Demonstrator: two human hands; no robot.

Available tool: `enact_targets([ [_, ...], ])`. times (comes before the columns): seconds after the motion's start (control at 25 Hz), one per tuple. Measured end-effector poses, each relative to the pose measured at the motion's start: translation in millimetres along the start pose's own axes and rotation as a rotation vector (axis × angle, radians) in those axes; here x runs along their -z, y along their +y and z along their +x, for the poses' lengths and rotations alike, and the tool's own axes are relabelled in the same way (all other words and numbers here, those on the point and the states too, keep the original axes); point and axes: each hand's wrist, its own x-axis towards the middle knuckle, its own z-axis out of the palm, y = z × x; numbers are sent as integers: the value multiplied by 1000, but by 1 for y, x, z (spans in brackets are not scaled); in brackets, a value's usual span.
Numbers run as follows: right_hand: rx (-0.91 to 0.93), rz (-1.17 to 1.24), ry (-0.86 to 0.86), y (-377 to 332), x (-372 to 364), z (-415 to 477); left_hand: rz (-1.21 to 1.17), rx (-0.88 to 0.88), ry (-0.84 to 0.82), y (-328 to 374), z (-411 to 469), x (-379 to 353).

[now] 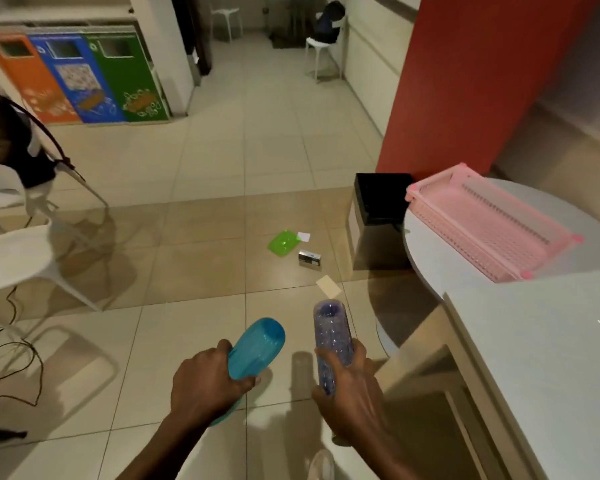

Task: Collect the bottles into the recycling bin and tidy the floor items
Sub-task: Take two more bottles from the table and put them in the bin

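- Your left hand (205, 382) has its fingers (222, 345) wrapped round the blue bottle (257, 348) near the neck end, with the base pointing away from you. The fingers (359, 351) of your right hand (350, 386) are clamped round the purple bottle (333, 337) about mid-body. Both bottles are off the floor.
- Both look like empty thin plastic, so I'd guess they're light, a bit slick and easy to crush. Grip mid-body and go easy on the squeeze, or they'll buckle and pop out.
- On the floor just ahead are a green lid (284, 244), a white slip (303, 236) touching its far edge, a small box (309, 259) beside it, and a beige card (329, 285) nearest you. With both hands full, I'd leave those for later.
- The bins are well away at the far left: orange bin (32, 77), blue bin (80, 77) and green bin (129, 77). The labels are too blurry to tell which takes bottles.
- Watch the white chair (14, 265) and the loose cable (11, 341) on your left. That cable looks like a trip risk.
- On your right, the round tabletop (465, 271) carries a pink basket (492, 223), and a black box (381, 199) sits by the red pillar (465, 81).
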Motion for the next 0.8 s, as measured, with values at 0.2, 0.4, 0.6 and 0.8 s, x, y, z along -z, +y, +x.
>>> enact_targets([
  [0.2, 49, -76, 36, 3, 8, 81, -5, 38, -45, 9, 75, -2],
  [0.4, -39, -68, -18, 6, -2, 167, 1, 6, -95, 9, 166, -14],
  [0.6, -150, -207, -98, -2, -9, 250, 7, -34, -178, 6, 278, -18],
  [0.8, -214, -226, -109, -20, 4, 316, 11, -50, -287, 11, 381, -9],
])
